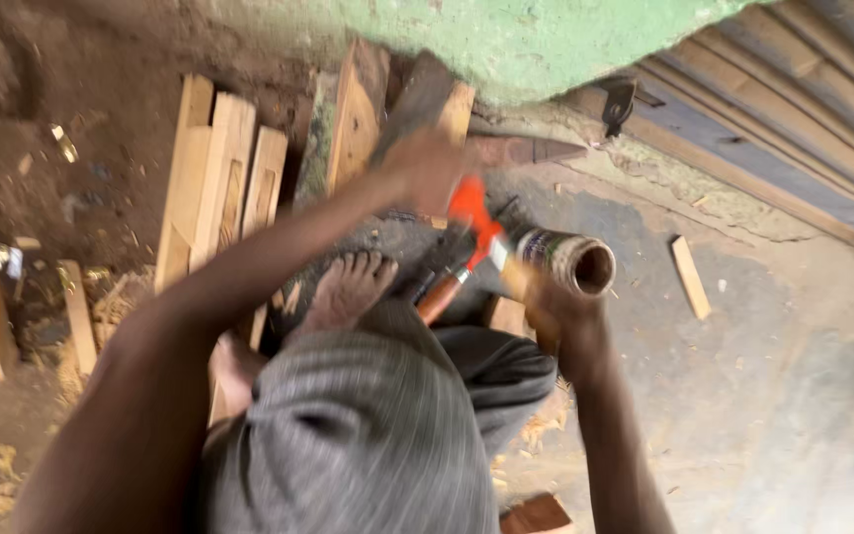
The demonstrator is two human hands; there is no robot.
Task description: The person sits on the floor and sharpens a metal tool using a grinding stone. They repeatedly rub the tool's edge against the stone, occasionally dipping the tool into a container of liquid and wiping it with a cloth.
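The round tin (560,259) sits just above the knee, held tight in the right hand (555,311), while the left hand (427,168) grips an orange-handled tool (467,242) beside it, so the tin should stay steady.

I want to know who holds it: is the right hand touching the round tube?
Touching. The head view shows the right hand wrapped under the round tube, fingers against its underside with no gap. The left hand is raised apart from it.
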